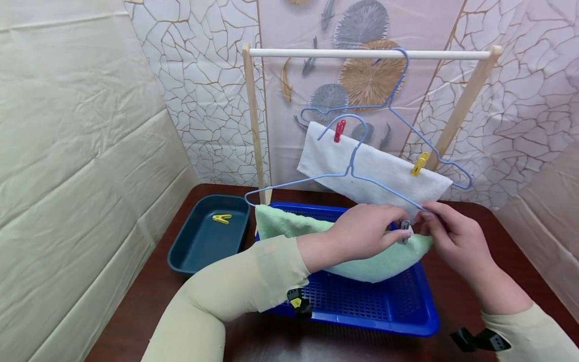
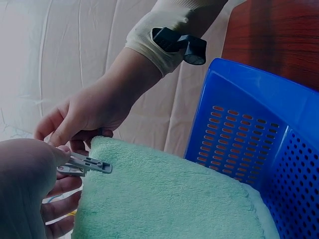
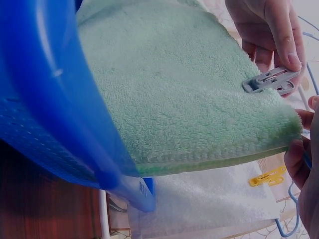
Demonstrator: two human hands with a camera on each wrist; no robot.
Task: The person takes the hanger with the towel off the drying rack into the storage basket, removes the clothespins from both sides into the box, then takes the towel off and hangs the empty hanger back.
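A pale green towel (image 1: 375,264) hangs along the bottom bar of a blue wire hanger (image 1: 350,168), over the basket. My left hand (image 1: 364,229) pinches a grey clothespin (image 3: 271,82) between thumb and fingers. The clothespin's jaws overlap the towel's upper edge, near its right corner. With thumb and fingers, my right hand (image 1: 457,244) holds that corner together with the hanger's right end. In the left wrist view, the green towel (image 2: 164,194) spreads below both hands.
A blue perforated basket (image 1: 407,322) stands beneath the towel. To its left, a teal tray (image 1: 199,251) holds a yellow clothespin (image 1: 221,218). Behind, a wood-and-white rack (image 1: 294,53) carries another hanger (image 1: 398,95) with a white cloth (image 1: 362,163), with red (image 1: 339,130) and yellow clothespins on it.
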